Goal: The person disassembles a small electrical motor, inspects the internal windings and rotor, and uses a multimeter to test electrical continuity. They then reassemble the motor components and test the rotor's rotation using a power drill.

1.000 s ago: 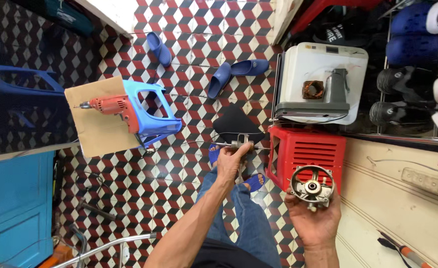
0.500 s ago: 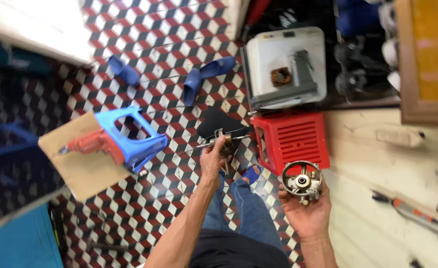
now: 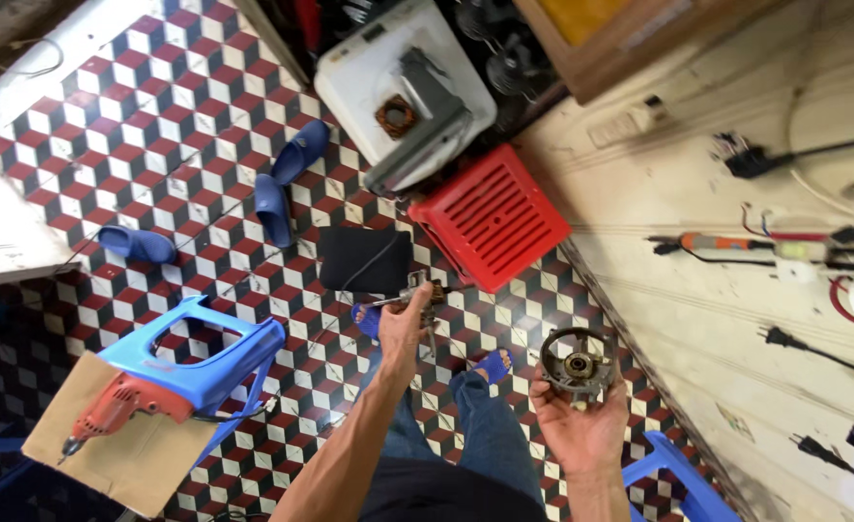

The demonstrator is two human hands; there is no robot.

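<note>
The left hand (image 3: pixel 405 324) is closed around a small metal tool (image 3: pixel 417 295), held out over the chequered floor (image 3: pixel 185 145); the tool's thin shaft pokes out toward nine o'clock, and its exact kind is too small to tell. The right hand (image 3: pixel 579 420) lies palm up, fingers curled under a round metal motor housing (image 3: pixel 578 362), gripping it from below. The housing sits at about four o'clock from the tool, with one blue-slippered foot (image 3: pixel 492 365) showing between the two hands.

At twelve o'clock from the left hand, just beside the tool, lies a black pad (image 3: pixel 364 259), with a red vented cover (image 3: pixel 490 217) at about two o'clock. Beyond that, at twelve, is a white appliance body (image 3: pixel 359 82) with a copper winding showing. Two loose blue slippers (image 3: pixel 277 188) lie at about ten o'clock. Far out at eight o'clock a red electric drill (image 3: pixel 117 408) rests on a cardboard sheet (image 3: pixel 127 474), beside a blue plastic stool (image 3: pixel 200 353). At three o'clock the pale desk (image 3: pixel 736 319) carries cables and plugs.
</note>
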